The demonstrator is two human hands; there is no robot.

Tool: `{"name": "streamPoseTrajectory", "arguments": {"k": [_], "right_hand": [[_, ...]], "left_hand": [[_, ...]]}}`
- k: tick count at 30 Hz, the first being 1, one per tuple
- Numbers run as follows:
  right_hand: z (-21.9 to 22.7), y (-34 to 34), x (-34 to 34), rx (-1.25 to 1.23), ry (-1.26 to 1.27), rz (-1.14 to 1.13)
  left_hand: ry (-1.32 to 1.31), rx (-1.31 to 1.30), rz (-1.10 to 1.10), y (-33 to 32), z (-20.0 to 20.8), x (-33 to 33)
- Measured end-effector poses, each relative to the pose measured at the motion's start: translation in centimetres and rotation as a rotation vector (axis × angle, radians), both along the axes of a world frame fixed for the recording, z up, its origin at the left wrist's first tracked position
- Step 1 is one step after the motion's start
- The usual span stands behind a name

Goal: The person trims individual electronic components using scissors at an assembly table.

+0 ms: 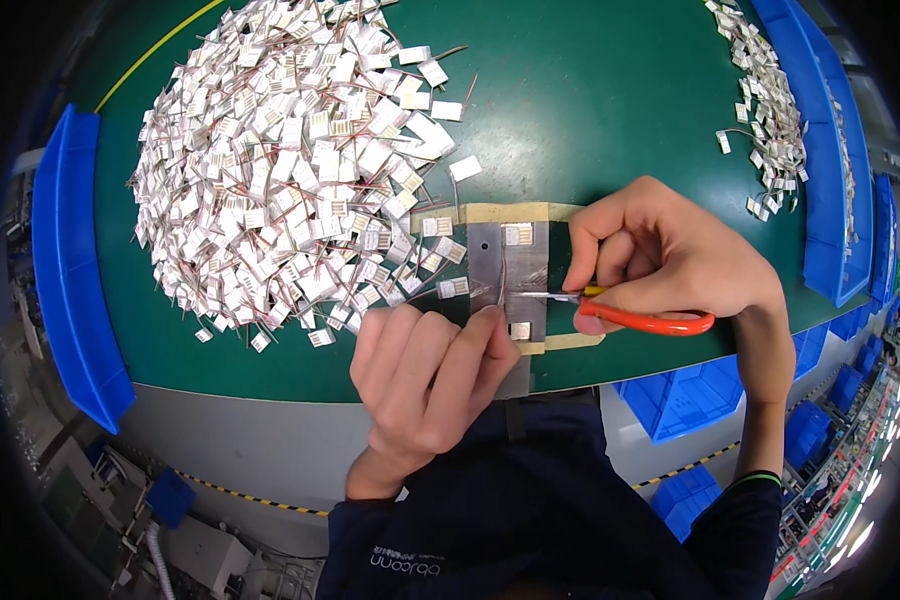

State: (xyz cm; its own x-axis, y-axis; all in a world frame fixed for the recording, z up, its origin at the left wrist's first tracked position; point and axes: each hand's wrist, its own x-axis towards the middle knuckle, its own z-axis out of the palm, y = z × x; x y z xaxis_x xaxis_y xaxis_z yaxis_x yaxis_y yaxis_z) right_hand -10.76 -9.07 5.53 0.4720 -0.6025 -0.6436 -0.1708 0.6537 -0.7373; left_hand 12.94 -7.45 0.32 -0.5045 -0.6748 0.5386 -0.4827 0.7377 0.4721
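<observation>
My left hand (425, 380) is closed, thumb and forefinger pinching thin wires (503, 275) over a grey metal plate (528, 268). These wires run up toward a small white USB-style connector (518, 234) at the plate's far end. In my right hand (680, 255) is a pair of scissors (655, 322) with an orange-red loop handle and a yellow part. Its narrow metal tip points left over the plate, close to the wires. A small pale square piece (520, 330) shows at the plate's near end. Several loose connectors (454, 288) lie just left of the plate.
A large heap of white wired connectors (300, 160) covers the left of the green table (590, 110). A smaller pile (770, 110) lies far right. Blue bins stand at the left edge (70, 260) and right edge (825, 220). Yellowish tape (540, 211) borders the plate.
</observation>
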Motion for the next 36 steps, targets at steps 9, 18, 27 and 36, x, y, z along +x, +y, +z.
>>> {"name": "streamPoseTrajectory", "arguments": {"k": [9,18,27,36], "right_hand": [[0.23,-0.25,0.41,-0.004,0.132,0.017],[0.07,-0.41,1.05,0.028,0.013,-0.086],[0.3,-0.61,0.68,0.004,0.067,-0.034],[0.12,-0.77,0.43,0.003,0.079,-0.026]], "left_hand": [[0.007,-0.021,0.0,-0.02,-0.04,-0.01],[0.024,-0.057,-0.047,-0.06,-0.25,-0.03],[0.008,-0.07,-0.051,0.01,-0.22,-0.03],[0.058,0.021,-0.07,0.42,-0.11,0.22]]}}
